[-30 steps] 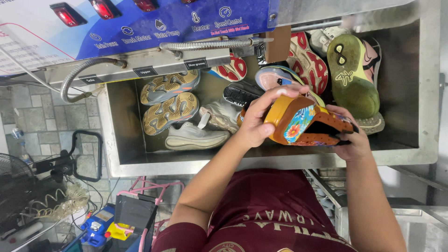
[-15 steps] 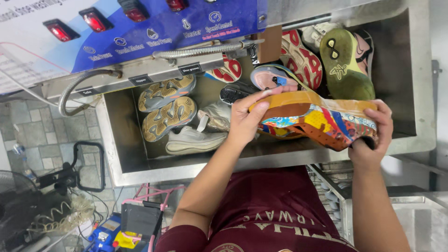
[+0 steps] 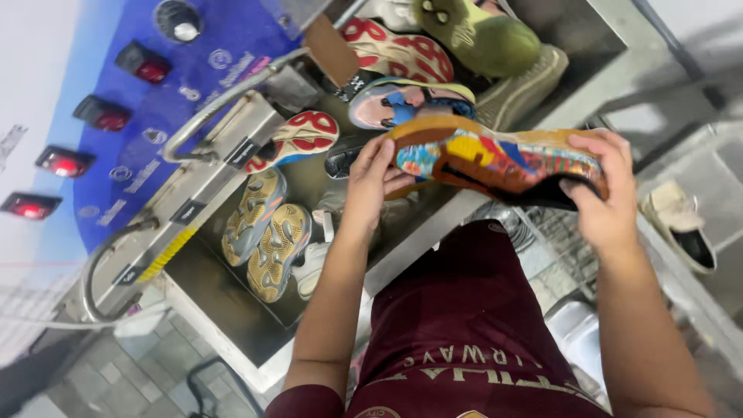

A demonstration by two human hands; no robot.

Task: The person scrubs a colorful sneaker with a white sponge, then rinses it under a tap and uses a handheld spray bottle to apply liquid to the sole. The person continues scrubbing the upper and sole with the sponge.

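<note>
In the head view, two hands hold one colourful shoe point(image 3: 495, 159) in the air, just above the near edge of a metal tub point(image 3: 232, 325). The shoe lies on its side, with its orange sole edge on top and bright patches of blue, yellow and red along it. The left hand point(image 3: 371, 182) is wrapped around one end of the shoe, with the fingers pressed flat on it. The right hand point(image 3: 607, 201) is closed around the other end, thumb on top and fingers curled under the dark part.

The shoe looks light and a bit bendy, and it may be wet and slippery. Holding it at both ends looks like a safe way to hold it.

Inside the tub lie more shoes: two tan-soled shoes point(image 3: 267, 236) side by side, a red-and-white sole point(image 3: 398, 50) and a green sole point(image 3: 484, 35). A blue panel point(image 3: 155, 131) with red switches point(image 3: 143, 63) stands behind the tub. A cream shoe point(image 3: 681, 224) lies off to the right.
</note>
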